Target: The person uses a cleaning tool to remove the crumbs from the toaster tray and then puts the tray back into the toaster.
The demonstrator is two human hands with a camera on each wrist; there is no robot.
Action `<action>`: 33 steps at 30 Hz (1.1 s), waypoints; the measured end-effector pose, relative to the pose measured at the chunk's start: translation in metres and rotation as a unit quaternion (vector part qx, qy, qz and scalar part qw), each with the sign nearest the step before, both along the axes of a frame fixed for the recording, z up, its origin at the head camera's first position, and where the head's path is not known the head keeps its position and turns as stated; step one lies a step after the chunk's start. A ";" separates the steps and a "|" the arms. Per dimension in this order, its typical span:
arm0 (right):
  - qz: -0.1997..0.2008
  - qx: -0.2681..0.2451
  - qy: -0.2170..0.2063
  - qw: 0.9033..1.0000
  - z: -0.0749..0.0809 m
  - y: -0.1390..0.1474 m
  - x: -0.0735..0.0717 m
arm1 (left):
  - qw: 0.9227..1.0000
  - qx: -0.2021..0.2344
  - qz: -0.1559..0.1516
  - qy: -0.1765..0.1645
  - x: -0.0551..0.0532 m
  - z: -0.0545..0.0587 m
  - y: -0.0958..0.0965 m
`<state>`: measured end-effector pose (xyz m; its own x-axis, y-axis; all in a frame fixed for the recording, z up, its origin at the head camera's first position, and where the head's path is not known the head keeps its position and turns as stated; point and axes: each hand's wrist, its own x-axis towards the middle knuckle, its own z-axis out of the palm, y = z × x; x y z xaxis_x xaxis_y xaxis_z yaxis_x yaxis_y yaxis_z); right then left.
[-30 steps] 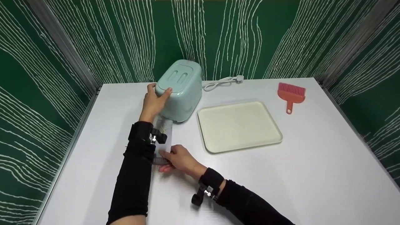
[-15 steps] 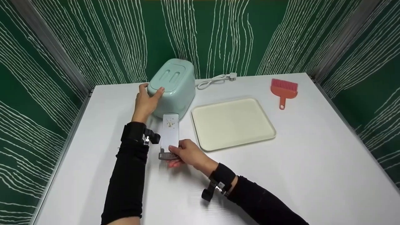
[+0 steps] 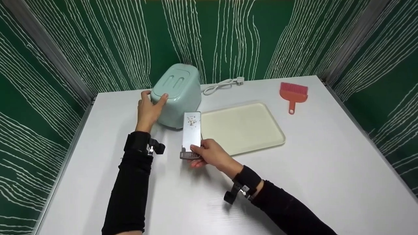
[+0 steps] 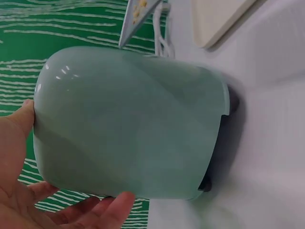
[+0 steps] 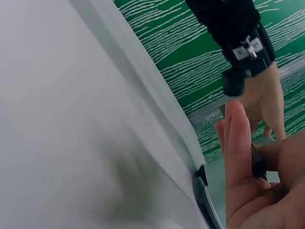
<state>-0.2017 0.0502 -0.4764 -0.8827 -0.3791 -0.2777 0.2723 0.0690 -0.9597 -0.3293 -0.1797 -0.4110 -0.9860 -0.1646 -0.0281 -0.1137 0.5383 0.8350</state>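
Observation:
A pale green toaster (image 3: 184, 106) stands at the back left of the table. My left hand (image 3: 148, 112) grips its near left end, thumb on the top edge and fingers down the side; the left wrist view shows the toaster's smooth face (image 4: 128, 124) between thumb and fingers. In front of the toaster, my right hand (image 3: 214, 155) pinches a crumb tray (image 3: 191, 135) by its dark ribbed end, thumb on top, fingers beneath. Crumbs (image 3: 192, 121) lie near the tray's far end. The right wrist view mostly hides the crumb tray behind the fingers.
Right of the crumb tray lies a cream serving tray (image 3: 243, 127), partly overlapped by it in the head view. A white power cord with plug (image 3: 240, 81) is behind. A small red dustpan and brush set (image 3: 293, 96) lies at the back right. Green walls enclose the table.
My right hand has drawn the crumb tray clear of the toaster and carried it rightward to the cream tray's left edge. The left hand stays on the toaster.

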 end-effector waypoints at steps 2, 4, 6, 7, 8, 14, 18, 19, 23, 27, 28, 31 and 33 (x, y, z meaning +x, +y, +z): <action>-0.005 0.006 0.000 1.000 0.002 0.009 -0.003 | 1.000 -0.006 0.002 0.007 0.000 -0.002 0.001; -0.011 0.013 -0.001 1.000 0.003 0.018 -0.006 | 1.000 -0.006 0.004 0.012 0.002 -0.007 0.001; -0.017 0.020 -0.003 1.000 0.003 0.025 -0.008 | 1.000 -0.004 0.011 0.019 0.004 -0.012 0.001; -0.021 0.022 -0.004 1.000 0.002 0.029 -0.009 | 0.999 -0.003 0.017 0.026 0.005 -0.014 0.001; -0.025 0.025 -0.006 0.999 0.002 0.033 -0.011 | 0.999 0.000 0.027 0.036 0.007 -0.016 0.002; -0.051 0.017 -0.015 0.998 0.002 0.052 -0.018 | 0.983 0.018 0.063 0.171 0.019 -0.020 0.017; -0.062 0.009 -0.009 0.998 0.004 0.061 -0.022 | 0.971 0.025 0.019 0.238 0.028 -0.019 0.038; -0.064 0.010 -0.005 0.998 0.004 0.063 -0.023 | 0.970 0.026 0.006 0.240 0.030 -0.020 0.044; -0.071 0.009 0.002 0.997 0.005 0.071 -0.027 | 0.979 0.030 -0.055 0.194 0.041 -0.025 0.069; -0.081 0.020 0.017 0.996 0.007 0.077 -0.029 | 0.987 0.039 -0.125 0.092 0.054 -0.032 0.095; -0.083 0.023 0.022 0.996 0.007 0.079 -0.029 | 0.987 0.040 -0.137 0.068 0.058 -0.034 0.100; -0.092 0.034 0.039 0.994 0.008 0.082 -0.030 | 0.986 0.040 -0.163 0.015 0.067 -0.041 0.116; -0.100 0.040 0.044 0.993 0.008 0.084 -0.031 | 0.984 0.042 -0.173 -0.007 0.072 -0.045 0.125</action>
